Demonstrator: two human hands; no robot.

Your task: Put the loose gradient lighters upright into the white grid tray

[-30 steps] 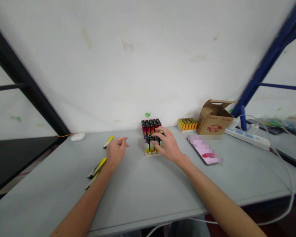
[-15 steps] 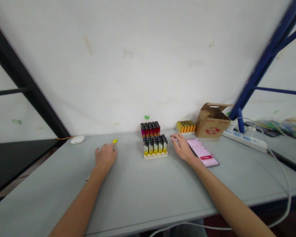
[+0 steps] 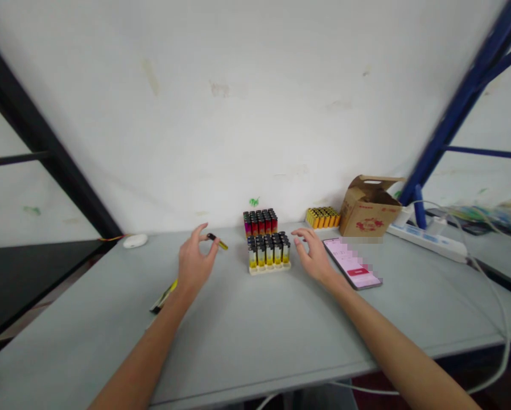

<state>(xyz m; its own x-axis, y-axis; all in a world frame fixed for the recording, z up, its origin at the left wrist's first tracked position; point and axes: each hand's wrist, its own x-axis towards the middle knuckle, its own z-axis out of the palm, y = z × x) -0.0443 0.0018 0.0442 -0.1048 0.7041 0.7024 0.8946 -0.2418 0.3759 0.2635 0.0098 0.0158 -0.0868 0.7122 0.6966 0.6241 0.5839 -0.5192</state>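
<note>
Between the thumb and fingertips of my left hand is a lighter with a yellow body and a dark top, tilted and raised over the table. More loose lighters lie by my left forearm, partly hidden by it. In the middle stands a white tray filled with upright clear-and-yellow lighters with black tops. My right hand, fingers apart and holding nothing, is just right of this tray. Red and purple lighters stand in rows directly behind it.
A phone with a lit screen lies right of my right hand. Farther back are a block of orange-yellow lighters, an open cardboard box and a white power strip with cables. A white oval case sits at left.
My left hand has lifted and moved right with the lighter, which has turned to point toward the tray. The loose lighters by the forearm show more now. My right hand has barely moved.
</note>
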